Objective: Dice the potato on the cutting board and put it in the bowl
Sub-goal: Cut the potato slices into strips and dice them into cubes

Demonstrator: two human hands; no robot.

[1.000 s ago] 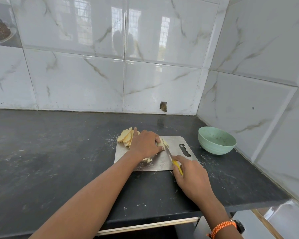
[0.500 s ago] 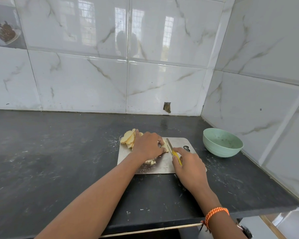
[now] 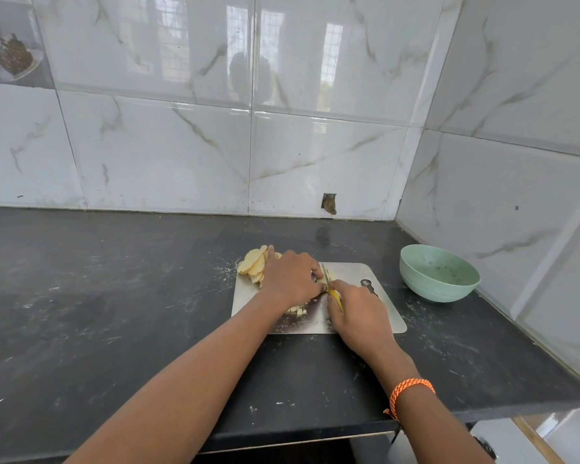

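Moved since the earlier frame: right hand (image 3: 359,316) and knife (image 3: 333,293) sit closer to the left hand (image 3: 290,277), the blade now right against its fingertips; bowl, board and slices lie as before.

Head view.
Item: steel cutting board (image 3: 379,313), flat on the dark worktop (image 3: 98,296), a handle slot near its right end.
Item: left hand, grip curled down over the potato piece (image 3: 330,275) being cut, pinning it to the board; most of that piece is hidden under the fingers.
Item: right hand, grip clamped on the knife's yellow handle, blade pointing away from the person, edge down on the potato.
Item: stack of potato slices (image 3: 253,264), at the board's far left corner, partly overhanging onto the worktop, touching the left hand's far side.
Item: small potato dice (image 3: 298,310), on the board beneath the left wrist.
Item: green bowl (image 3: 439,274), on the worktop right of the board, apart from it, near the tiled corner wall (image 3: 499,179).
Item: orange braided wristband (image 3: 411,390), on the right wrist.
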